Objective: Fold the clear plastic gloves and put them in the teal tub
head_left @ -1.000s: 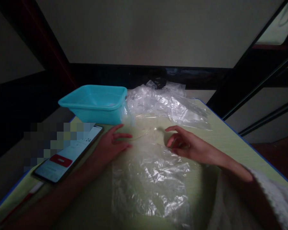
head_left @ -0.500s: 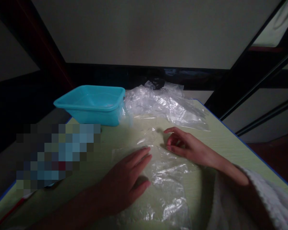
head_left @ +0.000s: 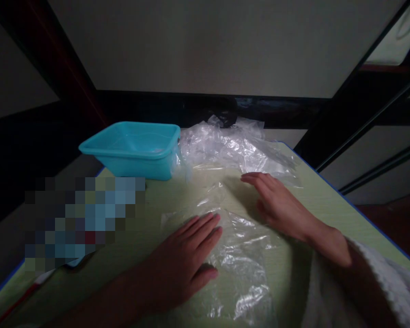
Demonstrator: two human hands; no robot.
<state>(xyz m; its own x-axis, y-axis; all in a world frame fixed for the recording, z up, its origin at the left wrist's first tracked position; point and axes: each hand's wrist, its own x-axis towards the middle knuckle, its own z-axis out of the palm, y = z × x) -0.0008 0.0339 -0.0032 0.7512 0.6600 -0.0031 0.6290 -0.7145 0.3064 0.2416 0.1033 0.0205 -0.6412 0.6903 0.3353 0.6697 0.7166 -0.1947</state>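
Observation:
A clear plastic bag [head_left: 239, 264] lies spread on the table in front of me, wrinkled and shiny. My left hand [head_left: 191, 259] rests on its left part, palm down, fingers stretched out and thumb apart. Just off the bag's upper right side, my right hand [head_left: 280, 205] hovers with its back upward. Its fingers reach out to the left, and nothing shows in them; the thumb is partly hidden below.
A blue plastic basin [head_left: 133, 155] stands at the table's back left. Beside it lies a heap of crumpled clear bags [head_left: 225, 146]. A pixelated object [head_left: 102, 214] with a red cord is on the left. Behind the table [head_left: 136, 237] rises a pale wall.
My right hand has turned more palm-down and its curled fingers have straightened. My left hand has shifted slightly toward me and right on the bag. The view has moved a little.

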